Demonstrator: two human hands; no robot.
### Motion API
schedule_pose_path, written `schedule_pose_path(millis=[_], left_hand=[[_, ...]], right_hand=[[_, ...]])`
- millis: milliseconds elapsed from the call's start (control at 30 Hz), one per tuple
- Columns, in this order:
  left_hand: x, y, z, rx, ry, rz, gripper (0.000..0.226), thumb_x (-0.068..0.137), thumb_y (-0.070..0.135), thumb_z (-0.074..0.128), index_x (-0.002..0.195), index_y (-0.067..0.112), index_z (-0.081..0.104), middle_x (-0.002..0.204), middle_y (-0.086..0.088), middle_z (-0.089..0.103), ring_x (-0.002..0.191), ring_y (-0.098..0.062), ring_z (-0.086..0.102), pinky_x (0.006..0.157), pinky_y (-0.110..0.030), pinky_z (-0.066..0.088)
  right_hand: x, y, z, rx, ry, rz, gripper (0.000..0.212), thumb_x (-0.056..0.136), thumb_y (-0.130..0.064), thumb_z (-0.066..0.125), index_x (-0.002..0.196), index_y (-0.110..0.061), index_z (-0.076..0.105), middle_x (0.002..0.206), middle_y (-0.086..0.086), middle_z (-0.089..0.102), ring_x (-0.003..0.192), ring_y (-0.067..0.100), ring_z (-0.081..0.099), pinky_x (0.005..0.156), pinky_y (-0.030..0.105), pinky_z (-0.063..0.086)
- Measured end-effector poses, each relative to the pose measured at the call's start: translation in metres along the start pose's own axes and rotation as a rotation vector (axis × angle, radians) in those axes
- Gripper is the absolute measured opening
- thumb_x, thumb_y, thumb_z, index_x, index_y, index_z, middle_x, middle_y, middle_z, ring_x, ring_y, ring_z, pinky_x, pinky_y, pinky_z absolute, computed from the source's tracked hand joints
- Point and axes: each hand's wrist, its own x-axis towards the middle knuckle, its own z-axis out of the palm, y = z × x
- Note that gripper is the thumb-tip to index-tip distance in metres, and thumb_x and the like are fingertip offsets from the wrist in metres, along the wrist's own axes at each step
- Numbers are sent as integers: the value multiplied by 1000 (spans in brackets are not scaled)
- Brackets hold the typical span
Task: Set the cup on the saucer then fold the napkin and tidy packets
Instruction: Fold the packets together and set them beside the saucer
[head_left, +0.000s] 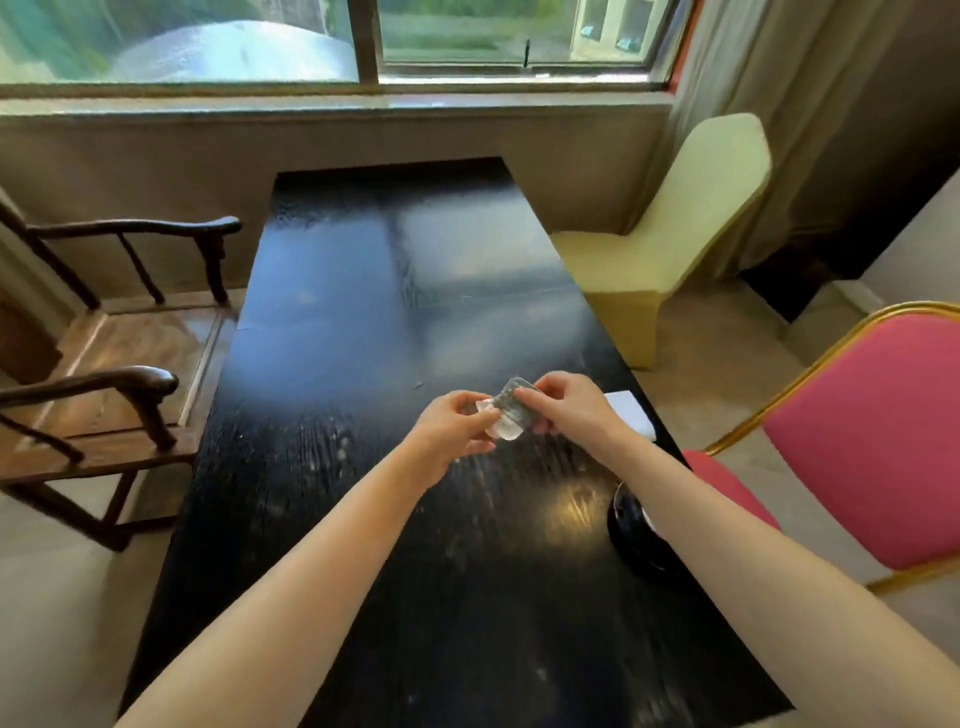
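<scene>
Hands (511, 415) pinched on packets (506, 413)

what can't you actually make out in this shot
Head view, the only one:
- Packets: held between the left hand and right hand; fingers cover parts, motion blur hides any print and the count.
- Dark dish near the table's right edge: the right forearm crosses it, so cup or saucer cannot be told.
- White napkin: partly behind the right hand; its folds are unclear.
</scene>
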Motion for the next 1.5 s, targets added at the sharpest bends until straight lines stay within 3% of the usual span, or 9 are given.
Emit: schedule_pose_path(millis=[167,333,567,667,733,967,1200,1333,1500], left_hand=[[-21,6,101,68,31,126,47,84,7,65,129,8,48,111,-12,59,85,-16,64,62,-20,58],[-42,-15,192,400,69,253,57,75,14,75,128,10,53,117,-8,62,82,-13,66,61,-10,52],[-62,-78,274,700,-33,156,67,72,27,77,130,10,49,127,-5,43,116,-18,46,89,-16,34],[-62,-112,290,735,-43,111,34,69,22,75,99,12,64,110,-14,57,85,-15,56,59,-7,40],[-63,-131,299,769,-22,77,26,69,18,73,92,11,64,105,-14,57,76,-13,53,47,-11,35],[-62,-171,329,762,38,42,30,81,13,61,111,10,56,114,-5,45,80,-15,52,70,-26,50],[-49,-198,341,874,17,80,44,87,17,57,129,7,45,128,-6,38,92,-24,58,77,-31,51],[-46,-203,337,911,-44,89,63,84,19,65,139,10,36,137,-4,31,106,-23,57,86,-30,49],[-44,-205,333,878,-59,100,70,81,17,68,141,10,33,139,-3,30,116,-20,51,96,-28,46]], right_hand=[[-37,47,-66,54,111,34,20,87,-23,63,73,-10,58,59,0,57,44,4,55,44,17,43],[-83,104,-119,153,121,160,15,88,-18,62,78,-7,57,63,5,56,51,13,50,46,21,39],[-143,184,-146,137,73,314,18,85,-18,64,83,-1,60,64,3,55,59,14,52,54,26,41],[-159,217,-139,129,60,361,20,85,-20,63,92,-2,61,65,2,58,58,13,53,53,25,42],[-168,238,-131,128,41,395,18,85,-21,63,95,-6,61,71,3,61,60,13,56,54,25,43],[-174,288,-119,34,45,447,6,87,-20,59,91,-16,62,88,10,68,75,23,63,68,39,56],[-174,313,-121,-293,-40,329,33,90,-19,54,122,-12,56,114,10,54,101,25,56,90,37,46],[-177,323,-131,-269,-121,227,53,88,-6,54,139,-11,39,123,10,45,95,16,52,87,25,42],[-175,325,-129,-342,-220,152,64,84,-12,62,141,-12,35,127,6,39,103,18,52,89,30,47]])
